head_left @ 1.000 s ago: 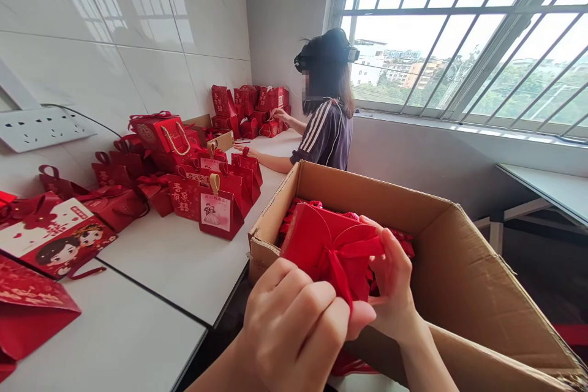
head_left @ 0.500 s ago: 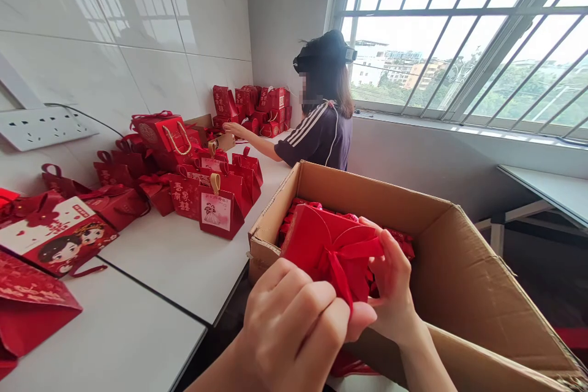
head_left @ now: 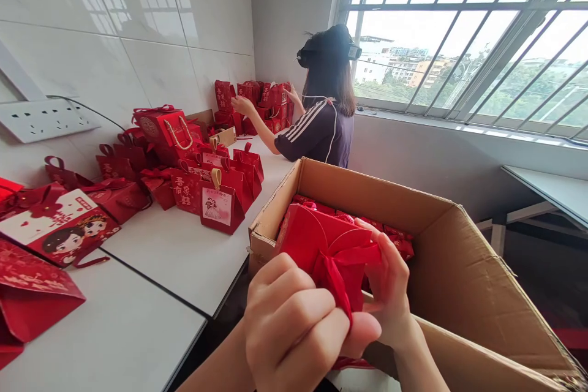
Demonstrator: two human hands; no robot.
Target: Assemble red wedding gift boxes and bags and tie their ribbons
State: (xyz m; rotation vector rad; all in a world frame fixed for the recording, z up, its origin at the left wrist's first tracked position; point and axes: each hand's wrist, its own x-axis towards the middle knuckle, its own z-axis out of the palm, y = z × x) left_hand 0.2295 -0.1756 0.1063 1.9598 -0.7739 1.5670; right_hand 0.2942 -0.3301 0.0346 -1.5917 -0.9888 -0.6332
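Note:
A red gift box (head_left: 298,236) with curved, overlapping flaps is held up over the near side of the open cardboard carton (head_left: 478,282). A red ribbon (head_left: 337,278) is looped and gathered on its front. My left hand (head_left: 294,318) is closed, pinching a hanging end of the ribbon between thumb and fingers. My right hand (head_left: 390,285) grips the box's right side, its fingers also at the ribbon's right loop. Part of the box's lower edge is hidden behind my left hand. More red packages (head_left: 399,242) lie inside the carton.
On the white table (head_left: 156,331) to the left stand several red gift bags (head_left: 223,205) and a printed box (head_left: 64,229). A person (head_left: 321,116) in a dark striped top reaches toward stacked red boxes (head_left: 275,98) at the back. A power strip (head_left: 48,119) is near the wall.
The co-worker has raised both hands to the stacked boxes at the back. My hands keep their hold on the gift box and ribbon, shifting only slightly.

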